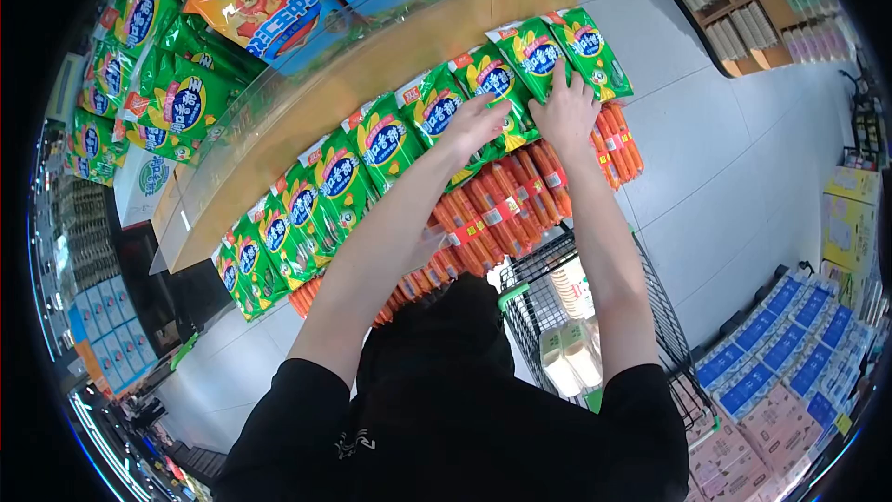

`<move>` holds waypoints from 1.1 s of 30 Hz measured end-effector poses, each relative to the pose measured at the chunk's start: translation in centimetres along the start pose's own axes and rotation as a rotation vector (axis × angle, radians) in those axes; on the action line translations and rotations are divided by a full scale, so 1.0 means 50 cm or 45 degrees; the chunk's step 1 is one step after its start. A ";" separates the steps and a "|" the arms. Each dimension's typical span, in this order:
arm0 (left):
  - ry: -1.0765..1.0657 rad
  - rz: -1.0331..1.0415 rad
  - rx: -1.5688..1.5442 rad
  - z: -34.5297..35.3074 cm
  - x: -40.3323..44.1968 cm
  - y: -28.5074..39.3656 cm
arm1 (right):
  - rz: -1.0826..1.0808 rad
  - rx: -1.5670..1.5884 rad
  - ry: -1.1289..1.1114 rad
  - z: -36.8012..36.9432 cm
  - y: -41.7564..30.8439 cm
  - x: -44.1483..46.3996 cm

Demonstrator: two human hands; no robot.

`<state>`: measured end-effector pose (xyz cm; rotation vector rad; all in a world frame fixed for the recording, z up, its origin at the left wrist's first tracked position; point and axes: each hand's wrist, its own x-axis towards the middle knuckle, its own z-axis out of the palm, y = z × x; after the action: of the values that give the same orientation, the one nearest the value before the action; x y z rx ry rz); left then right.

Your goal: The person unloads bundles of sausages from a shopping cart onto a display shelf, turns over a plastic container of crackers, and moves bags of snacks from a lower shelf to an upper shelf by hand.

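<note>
Green packs with blue oval labels and corn pictures stand in a long row on a display ledge. My right hand (pixel 567 116) rests with spread fingers on a green pack (pixel 534 56) near the row's right end. To its left, my left hand (pixel 474 128) lies by another green pack (pixel 490 77), fingers stretched toward the right hand and apart. The last green pack (pixel 590 48) stands just beyond my right fingertips. Below the row lie bundles of orange sausages (pixel 488 209) with red bands, partly hidden by my forearms.
A shopping cart (pixel 664 302) with white packages (pixel 569 353) stands below my right arm. Orange bags (pixel 265 0) and more green bags (pixel 181 107) fill the shelf behind a clear barrier. Blue-and-white packs (pixel 780 344) are stacked at right, and a wooden shelf (pixel 734 5) stands at upper right.
</note>
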<state>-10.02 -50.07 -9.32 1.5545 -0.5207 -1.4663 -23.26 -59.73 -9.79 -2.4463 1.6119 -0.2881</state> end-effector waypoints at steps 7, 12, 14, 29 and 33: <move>-0.063 0.057 -0.504 0.050 -0.014 0.061 | -0.046 0.544 -0.073 -0.027 -0.051 -0.092; 0.071 0.134 -0.581 0.009 -0.117 0.080 | -0.217 0.892 0.041 -0.117 -0.118 -0.193; 0.024 0.134 -0.608 -0.026 -0.200 0.104 | -0.089 1.341 -0.041 -0.143 -0.128 -0.225; 0.365 0.965 0.083 -0.136 -0.642 0.017 | -0.075 3.590 -2.123 -0.201 -0.358 -0.515; -0.071 0.413 -0.615 -0.231 -0.723 -0.041 | -0.089 3.307 -2.645 -0.153 -0.450 -0.618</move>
<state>-7.14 -16.25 7.77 1.0015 -0.3912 -1.2688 -17.47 -23.02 2.00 0.1639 -0.4137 0.1970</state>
